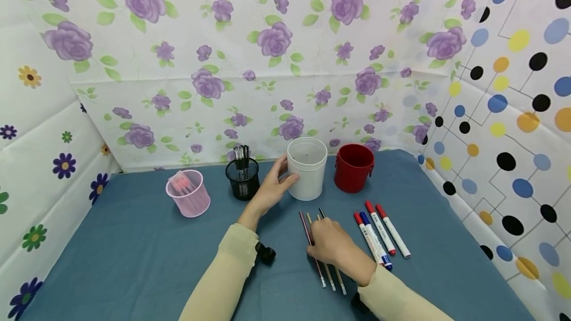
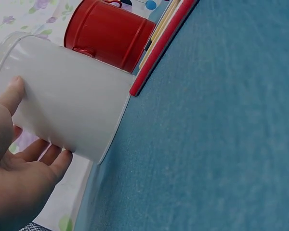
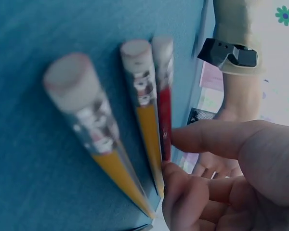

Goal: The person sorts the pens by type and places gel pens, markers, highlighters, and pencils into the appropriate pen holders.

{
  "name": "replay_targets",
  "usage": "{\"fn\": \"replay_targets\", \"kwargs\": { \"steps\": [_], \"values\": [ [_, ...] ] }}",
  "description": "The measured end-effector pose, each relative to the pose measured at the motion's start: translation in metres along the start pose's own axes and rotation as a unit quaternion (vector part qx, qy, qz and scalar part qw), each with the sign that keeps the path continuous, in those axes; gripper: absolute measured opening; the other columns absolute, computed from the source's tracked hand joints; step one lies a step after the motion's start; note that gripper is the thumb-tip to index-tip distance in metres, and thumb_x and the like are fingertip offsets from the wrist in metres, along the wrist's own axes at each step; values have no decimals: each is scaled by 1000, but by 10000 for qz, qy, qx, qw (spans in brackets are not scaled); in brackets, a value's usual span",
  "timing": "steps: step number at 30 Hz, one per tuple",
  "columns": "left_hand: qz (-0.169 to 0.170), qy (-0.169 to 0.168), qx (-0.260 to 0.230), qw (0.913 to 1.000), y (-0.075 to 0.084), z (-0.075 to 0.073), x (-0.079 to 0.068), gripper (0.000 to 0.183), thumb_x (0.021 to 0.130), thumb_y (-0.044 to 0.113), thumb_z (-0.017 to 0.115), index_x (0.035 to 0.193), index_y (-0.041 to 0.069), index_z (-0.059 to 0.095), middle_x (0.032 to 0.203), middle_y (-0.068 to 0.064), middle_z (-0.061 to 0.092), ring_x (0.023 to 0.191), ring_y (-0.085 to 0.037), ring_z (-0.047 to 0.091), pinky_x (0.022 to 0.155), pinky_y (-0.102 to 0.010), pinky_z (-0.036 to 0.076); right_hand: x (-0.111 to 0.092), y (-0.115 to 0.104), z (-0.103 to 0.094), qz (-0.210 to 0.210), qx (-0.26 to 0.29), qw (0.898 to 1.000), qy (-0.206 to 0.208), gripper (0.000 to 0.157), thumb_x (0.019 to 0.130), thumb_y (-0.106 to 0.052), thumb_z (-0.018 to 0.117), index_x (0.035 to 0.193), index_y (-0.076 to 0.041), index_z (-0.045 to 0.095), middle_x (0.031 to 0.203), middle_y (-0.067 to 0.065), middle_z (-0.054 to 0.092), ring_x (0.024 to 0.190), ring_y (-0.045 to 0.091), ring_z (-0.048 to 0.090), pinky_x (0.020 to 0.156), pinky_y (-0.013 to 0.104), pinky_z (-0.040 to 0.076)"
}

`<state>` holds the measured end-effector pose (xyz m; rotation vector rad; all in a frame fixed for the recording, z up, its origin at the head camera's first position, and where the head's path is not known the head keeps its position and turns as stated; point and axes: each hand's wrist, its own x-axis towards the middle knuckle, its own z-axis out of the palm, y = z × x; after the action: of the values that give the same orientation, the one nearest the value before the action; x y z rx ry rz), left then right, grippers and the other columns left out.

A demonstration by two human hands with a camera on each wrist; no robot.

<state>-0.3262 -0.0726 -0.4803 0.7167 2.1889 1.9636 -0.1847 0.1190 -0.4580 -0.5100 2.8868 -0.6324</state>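
My left hand holds the side of a white plastic cup, its thumb on the near wall and its fingers round the left side. In the left wrist view the cup stands on the cloth. My right hand is over several pencils lying side by side. Its thumb and forefinger pinch the red pencil, the leftmost in the head view. Two yellow pencils with white erasers lie beside it. A dark tip shows past the hand; the rest of that piece is hidden.
Right of the pencils lie several red- and blue-capped markers. A red bucket stands right of the white cup. To the left are a black mesh cup with dark pens and a pink cup with pink-topped items. Patterned sheets surround the blue cloth.
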Motion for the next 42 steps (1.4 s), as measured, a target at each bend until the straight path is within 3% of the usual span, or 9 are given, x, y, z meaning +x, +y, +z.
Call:
{"fn": "replay_targets", "kwargs": {
  "steps": [7,11,15,20,27,35,42],
  "values": [
    [-89,13,98,9999,-2,-2,1,77,109,32,63,171,20,20,170,-9,34,158,-27,31,128,-50,29,5,0,-3,44,135,9999,40,25,82,-5,88,66,-9,68,64,3,58,52,15,56,48,32,51],
    [-110,26,129,9999,-2,-1,1,77,109,33,63,171,20,20,170,-8,34,158,-27,32,128,-48,30,6,2,-4,80,183,9998,-46,30,80,-6,88,61,-11,66,61,2,58,49,15,55,46,31,48],
    [-100,12,129,9999,-3,-1,1,76,109,33,63,171,21,20,170,-8,34,158,-26,32,128,-48,30,5,10,-7,88,666,9976,-186,31,83,-6,85,62,-12,63,53,1,57,41,12,55,44,29,47],
    [-52,36,133,9999,-1,1,1,75,109,33,63,171,24,22,169,-6,35,158,-26,32,128,-49,30,4,23,-21,-35,1525,9879,-290,20,89,-5,79,75,-10,65,58,2,61,46,17,64,48,30,54],
    [-16,99,185,9998,-2,0,2,72,110,30,62,170,24,24,168,-9,37,157,-28,34,127,-50,30,7,41,-45,-211,2672,9625,-428,4,95,-5,71,93,-5,68,75,9,70,61,23,74,60,35,63],
    [-166,76,83,9998,-4,1,4,74,111,23,61,171,18,18,170,-15,31,158,-32,30,129,-51,27,5,50,-76,-366,3149,9480,300,10,99,-8,72,105,-1,68,88,13,73,72,31,76,70,43,66],
    [-102,82,187,9997,-4,1,3,72,110,30,62,170,24,22,170,-11,33,158,-29,32,127,-50,30,5,57,-94,-225,3086,9455,1009,14,100,-10,74,108,-1,66,92,14,73,75,31,76,69,33,65]
  ]
}}
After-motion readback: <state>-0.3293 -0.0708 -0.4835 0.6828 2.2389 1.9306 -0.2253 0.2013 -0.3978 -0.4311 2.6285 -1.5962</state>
